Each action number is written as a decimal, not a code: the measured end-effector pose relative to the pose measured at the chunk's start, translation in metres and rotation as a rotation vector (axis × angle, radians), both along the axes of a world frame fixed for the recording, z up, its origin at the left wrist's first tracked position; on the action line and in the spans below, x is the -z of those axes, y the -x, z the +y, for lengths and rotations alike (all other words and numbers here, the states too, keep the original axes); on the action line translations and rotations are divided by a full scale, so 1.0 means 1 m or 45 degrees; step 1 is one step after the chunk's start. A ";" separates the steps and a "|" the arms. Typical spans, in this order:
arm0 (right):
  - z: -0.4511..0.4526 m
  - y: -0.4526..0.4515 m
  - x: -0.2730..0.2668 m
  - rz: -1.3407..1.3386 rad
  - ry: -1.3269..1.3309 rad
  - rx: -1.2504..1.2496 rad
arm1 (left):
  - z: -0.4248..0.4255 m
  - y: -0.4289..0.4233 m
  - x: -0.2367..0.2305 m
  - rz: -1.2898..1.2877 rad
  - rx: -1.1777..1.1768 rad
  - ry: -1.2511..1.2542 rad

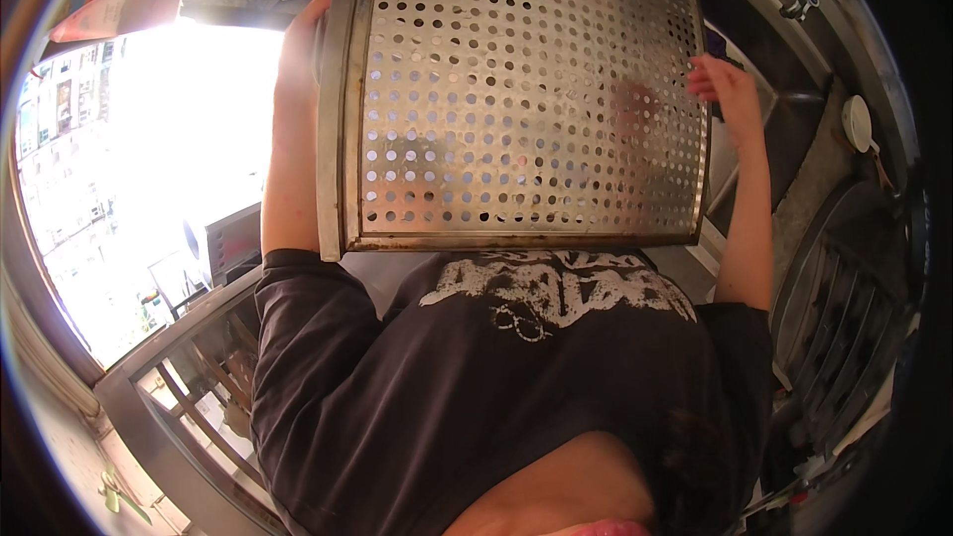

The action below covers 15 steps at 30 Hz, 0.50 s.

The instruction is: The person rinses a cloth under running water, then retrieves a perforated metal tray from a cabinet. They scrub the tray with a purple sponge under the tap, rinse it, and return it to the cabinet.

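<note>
A perforated stainless-steel panel (521,97) with a raised metal frame stands upright before my chest. Rows of round holes cover it, and brown stains run along its lower rim. My left hand (316,7) grips the panel's left edge near the top; its fingers are mostly hidden behind the frame. At the right edge, my right hand (726,85) is raised with its fingers slightly bent and apart. Its fingertips overlap the rim in the picture, with no firm hold visible. A blurred reflection of this hand shows on the metal.
Bright open daylight with buildings lies to the left, beside a metal-framed rack (186,387). On the right are a metal sink basin (789,119), a white-bowled ladle or small pan (858,123) and a large dark ribbed round object (841,313). A tap-like fitting (802,6) is at upper right.
</note>
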State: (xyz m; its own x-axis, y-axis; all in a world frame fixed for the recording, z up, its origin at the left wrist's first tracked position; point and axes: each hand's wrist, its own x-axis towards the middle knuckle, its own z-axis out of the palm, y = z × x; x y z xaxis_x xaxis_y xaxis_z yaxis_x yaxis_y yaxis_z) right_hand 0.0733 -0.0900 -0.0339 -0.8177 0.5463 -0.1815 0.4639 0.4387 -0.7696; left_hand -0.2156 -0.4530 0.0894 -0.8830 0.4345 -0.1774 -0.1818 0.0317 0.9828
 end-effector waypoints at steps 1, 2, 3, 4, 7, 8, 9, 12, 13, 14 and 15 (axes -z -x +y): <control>0.008 -0.006 0.008 -0.210 -0.526 0.033 | -0.003 0.002 0.004 -0.008 0.019 -0.030; 0.011 -0.009 0.014 -0.104 -0.644 0.016 | -0.002 0.010 0.007 -0.088 0.006 -0.030; 0.007 -0.008 0.020 0.039 -0.753 -0.006 | -0.005 0.016 0.010 -0.118 0.056 -0.064; -0.002 -0.005 0.023 0.095 -0.818 0.019 | -0.006 0.024 0.014 -0.184 0.012 -0.037; -0.069 0.022 0.012 0.400 -0.545 -0.147 | -0.016 0.040 0.024 -0.185 0.054 0.027; -0.099 0.033 0.003 0.533 -0.509 -0.241 | -0.018 0.044 0.028 -0.136 0.064 0.081; -0.129 0.045 -0.007 0.565 -0.409 -0.384 | -0.019 0.048 0.030 -0.125 0.069 0.126; -0.210 0.076 -0.033 0.968 -0.163 -0.774 | -0.021 0.055 0.033 -0.312 0.087 0.056; -0.228 0.082 -0.038 0.983 -0.151 -0.892 | -0.022 0.057 0.033 -0.389 0.088 0.028; -0.241 0.089 -0.041 1.025 -0.131 -1.032 | -0.022 0.058 0.033 -0.464 0.087 -0.001; -0.245 0.098 -0.040 0.932 -0.239 -1.061 | -0.023 0.058 0.032 -0.524 0.085 -0.044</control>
State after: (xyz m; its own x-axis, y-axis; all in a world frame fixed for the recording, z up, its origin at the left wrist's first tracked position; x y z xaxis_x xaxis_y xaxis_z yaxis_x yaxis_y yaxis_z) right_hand -0.0247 -0.3349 0.0059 -0.8163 -0.2521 0.5197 -0.5645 0.5384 -0.6256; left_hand -0.2738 -0.4762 0.0573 -0.7111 0.5006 -0.4936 -0.5582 0.0248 0.8293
